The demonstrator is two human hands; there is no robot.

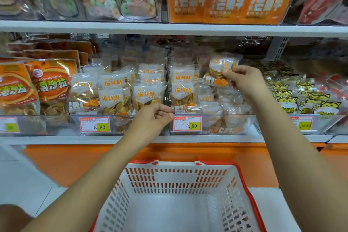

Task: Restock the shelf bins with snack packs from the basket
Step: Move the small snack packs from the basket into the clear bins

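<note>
At the white shelf (226,138), right hand (243,79) pinches a snack pack (219,68); left hand (152,117) curled, grip unclear.

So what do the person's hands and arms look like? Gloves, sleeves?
No gloves: the left hand and right hand are bare, no rings visible. The left forearm and right forearm are bare too, no sleeve, watch or bracelet in view.

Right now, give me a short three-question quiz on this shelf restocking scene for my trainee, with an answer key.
1. True or false: the right hand pinches a snack pack over the shelf bin.
2. The price tag on that bin reads: A 8.80, B 29.90, C 16.80?
3. Fill in: the basket has slotted walls coloured ___.
Key: 1 true; 2 A; 3 white.
</note>
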